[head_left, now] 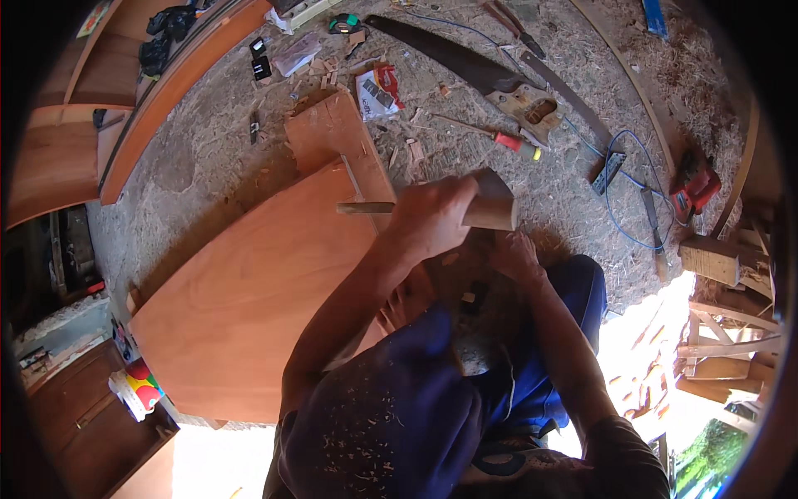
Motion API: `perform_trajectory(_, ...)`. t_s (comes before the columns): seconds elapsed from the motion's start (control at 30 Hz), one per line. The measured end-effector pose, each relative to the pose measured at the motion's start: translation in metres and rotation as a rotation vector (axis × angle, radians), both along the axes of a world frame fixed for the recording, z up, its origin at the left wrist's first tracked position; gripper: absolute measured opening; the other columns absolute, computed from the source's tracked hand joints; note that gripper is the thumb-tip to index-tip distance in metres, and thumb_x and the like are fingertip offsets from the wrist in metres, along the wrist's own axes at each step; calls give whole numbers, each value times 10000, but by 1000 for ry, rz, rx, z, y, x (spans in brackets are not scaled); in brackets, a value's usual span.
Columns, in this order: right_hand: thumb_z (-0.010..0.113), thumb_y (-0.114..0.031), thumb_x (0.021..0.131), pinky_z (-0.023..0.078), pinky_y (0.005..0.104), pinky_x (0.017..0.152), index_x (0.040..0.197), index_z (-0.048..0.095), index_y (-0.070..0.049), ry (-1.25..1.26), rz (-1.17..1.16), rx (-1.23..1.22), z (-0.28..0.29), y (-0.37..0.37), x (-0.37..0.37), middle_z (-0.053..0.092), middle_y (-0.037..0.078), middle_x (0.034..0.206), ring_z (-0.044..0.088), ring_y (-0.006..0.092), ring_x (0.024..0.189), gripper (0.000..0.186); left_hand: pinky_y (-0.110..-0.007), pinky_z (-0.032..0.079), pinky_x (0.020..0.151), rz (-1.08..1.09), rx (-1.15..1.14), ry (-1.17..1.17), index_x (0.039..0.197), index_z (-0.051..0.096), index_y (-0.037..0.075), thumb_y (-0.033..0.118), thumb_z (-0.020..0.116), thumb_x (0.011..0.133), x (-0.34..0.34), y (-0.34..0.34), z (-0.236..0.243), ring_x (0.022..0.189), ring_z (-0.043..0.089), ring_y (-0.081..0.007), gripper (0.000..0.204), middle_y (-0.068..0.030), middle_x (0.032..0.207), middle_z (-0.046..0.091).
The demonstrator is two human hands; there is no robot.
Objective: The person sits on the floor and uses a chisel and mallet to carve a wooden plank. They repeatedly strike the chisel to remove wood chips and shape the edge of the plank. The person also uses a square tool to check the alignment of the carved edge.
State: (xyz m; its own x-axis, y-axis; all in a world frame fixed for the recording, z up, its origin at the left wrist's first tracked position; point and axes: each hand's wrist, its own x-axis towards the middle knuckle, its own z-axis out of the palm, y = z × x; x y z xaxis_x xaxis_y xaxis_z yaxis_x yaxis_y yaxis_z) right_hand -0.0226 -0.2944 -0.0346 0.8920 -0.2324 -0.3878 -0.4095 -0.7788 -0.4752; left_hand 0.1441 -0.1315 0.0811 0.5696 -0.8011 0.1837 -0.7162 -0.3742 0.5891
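My left hand (pixel 432 218) grips a wooden mallet (pixel 492 204) close to its head, and the handle sticks out to the left. The mallet hangs over the right edge of a large curved reddish wood panel (pixel 249 291) lying on the sawdust-covered floor. My right hand (pixel 515 254) is just below the mallet head, down by the floor next to my blue trouser knee (pixel 582 291). Its fingers are curled, and what they hold is hidden. A smaller plywood piece (pixel 332 133) lies beyond the panel.
A hand saw (pixel 490 71), a red-handled screwdriver (pixel 509 140), a tape measure (pixel 345 23) and wood chips lie ahead. At right are a red power tool (pixel 694 187), a blue cable (pixel 619 179) and a wood block (pixel 711 259). Curved wooden furniture parts (pixel 166 91) stand at left.
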Motion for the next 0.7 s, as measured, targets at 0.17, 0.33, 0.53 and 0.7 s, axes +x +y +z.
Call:
perform_trajectory(0.17,663,-359,914,533,486,906,1338,588,-88,-104,-96,161,9,-3,-5,671,191,1142,657,389,1092,509,-447,529,657,-140,7,126,891,557,97,112,756,698,-15,-1,10,779,681,-326,278,-85,804,644)
perform_trajectory(0.33,566,-455,1027,510,382,906,1383,565,-58,-144,-416,1023,129,8,21,660,109,1110,643,236,1050,533,-446,517,676,-219,57,174,920,549,89,138,769,674,-24,31,7,825,666,-324,334,-96,833,628)
perform_trajectory(0.53,724,-257,888,564,504,852,1450,448,-63,-209,244,320,188,38,34,639,272,1115,650,460,1044,655,-425,513,682,-7,-66,-33,894,574,81,149,761,612,-32,48,-7,777,625,-294,345,-72,812,586)
perform_trajectory(0.7,674,-181,894,586,463,757,1385,495,-43,-240,351,183,212,48,40,640,219,1051,673,405,923,540,-387,507,642,41,-292,-51,817,559,98,168,736,621,-31,51,-9,728,605,-257,274,-56,767,546)
